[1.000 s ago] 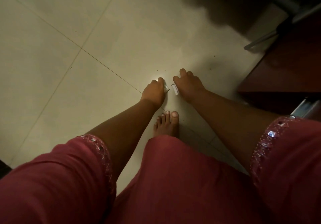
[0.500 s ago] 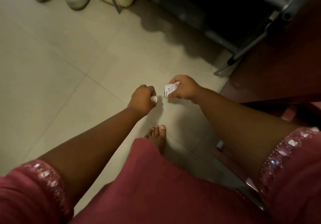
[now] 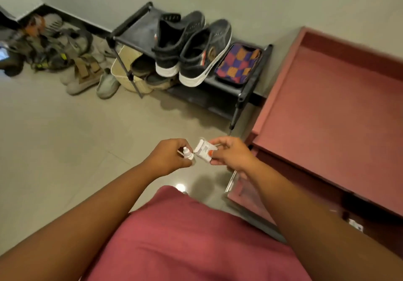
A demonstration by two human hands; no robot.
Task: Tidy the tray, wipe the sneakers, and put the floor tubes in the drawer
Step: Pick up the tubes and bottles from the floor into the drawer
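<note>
The left hand (image 3: 169,156) grips a small bottle (image 3: 188,153), the right hand (image 3: 231,153) a tube (image 3: 204,150); the drawer (image 3: 246,193) edge is just beside the right hand, bare floor (image 3: 65,139) left.

Black rack (image 3: 139,30) stood on tiled floor (image 3: 65,150); its top shelf carried two dark sneakers (image 3: 192,49) and a checkered cloth (image 3: 237,64).

Bare floor (image 3: 65,150) open leftward, shoe rack (image 3: 239,97) ahead (sneakers atop), cabinet (image 3: 327,117) blocking right

Black shoe rack (image 3: 139,30) against the wall, checkered cloth (image 3: 238,63) on it, beige basket (image 3: 122,71) beneath, sandals (image 3: 84,80) beside.
</note>
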